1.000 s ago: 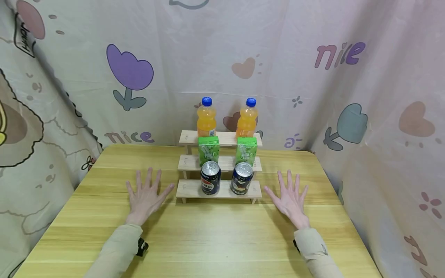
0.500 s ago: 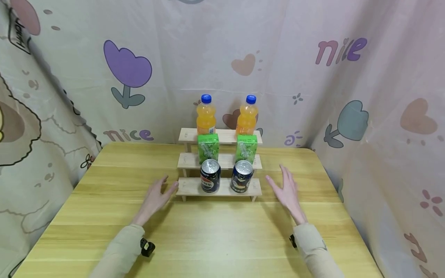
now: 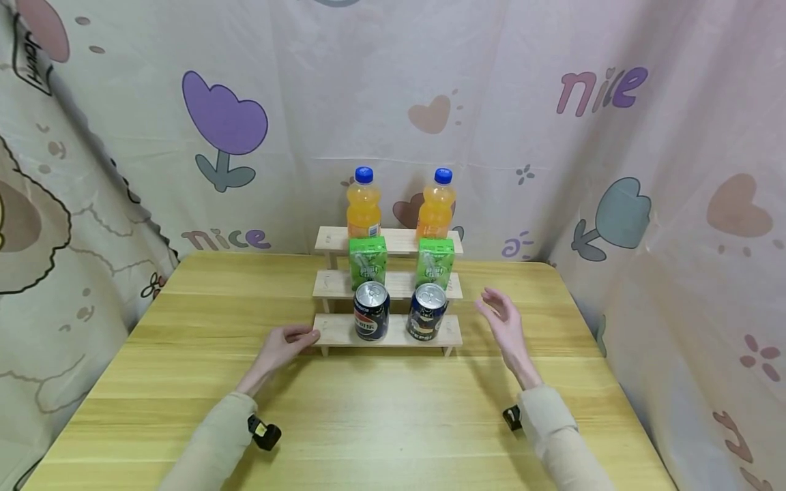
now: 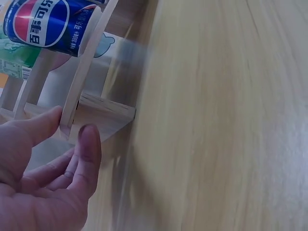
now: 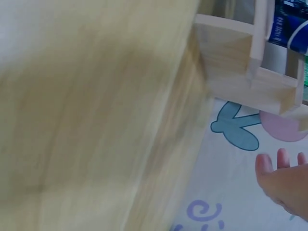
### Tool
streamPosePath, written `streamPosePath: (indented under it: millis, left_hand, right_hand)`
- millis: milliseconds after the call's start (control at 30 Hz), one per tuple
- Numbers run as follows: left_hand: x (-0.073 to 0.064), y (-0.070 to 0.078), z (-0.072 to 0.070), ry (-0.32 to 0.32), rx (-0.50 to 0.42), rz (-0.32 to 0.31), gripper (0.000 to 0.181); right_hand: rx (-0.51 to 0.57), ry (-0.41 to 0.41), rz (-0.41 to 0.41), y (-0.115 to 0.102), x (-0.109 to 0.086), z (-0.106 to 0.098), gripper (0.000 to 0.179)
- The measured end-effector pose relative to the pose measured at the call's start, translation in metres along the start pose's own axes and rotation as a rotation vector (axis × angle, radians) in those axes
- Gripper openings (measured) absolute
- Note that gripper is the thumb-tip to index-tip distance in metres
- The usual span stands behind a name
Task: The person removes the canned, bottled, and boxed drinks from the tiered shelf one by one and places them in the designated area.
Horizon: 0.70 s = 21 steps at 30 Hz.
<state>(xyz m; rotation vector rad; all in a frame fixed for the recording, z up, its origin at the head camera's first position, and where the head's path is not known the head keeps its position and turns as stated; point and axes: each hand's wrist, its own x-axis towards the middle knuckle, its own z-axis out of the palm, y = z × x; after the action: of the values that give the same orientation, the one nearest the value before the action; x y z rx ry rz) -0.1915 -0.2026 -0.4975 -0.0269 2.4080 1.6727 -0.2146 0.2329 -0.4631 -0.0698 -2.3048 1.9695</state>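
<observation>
The left hand (image 3: 282,349) is narrowed around the left end of the bottom step of the wooden rack (image 3: 398,331), thumb above and fingers below; whether they pinch it, I cannot tell, while the right hand (image 3: 505,324) holds nothing, loosely curved just beyond the rack's right side. Two dark cans (image 3: 371,319) stand on the rack's lowest step, two green cartons (image 3: 368,264) on its middle step, two orange bottles (image 3: 364,213) on its top; beneath the rack lies a wooden table (image 3: 399,416), behind it a patterned curtain (image 3: 344,88)
</observation>
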Motion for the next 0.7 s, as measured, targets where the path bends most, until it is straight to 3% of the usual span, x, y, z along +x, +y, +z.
streamPosePath:
  millis: [167,400,700]
  left_hand:
    - [0.003,0.001,0.001,-0.026,-0.048,-0.024,0.053]
    - [0.005,0.005,0.002,-0.014,-0.11,-0.061,0.045]
    - [0.003,0.009,0.005,-0.007,-0.218,-0.106,0.046]
  right_hand:
    - [0.063,0.006,0.021,-0.01,0.005,0.004,0.05]
    - [0.216,0.001,-0.047,-0.029,0.016,0.01,0.047]
    - [0.246,0.005,-0.1,-0.061,0.032,0.015,0.045]
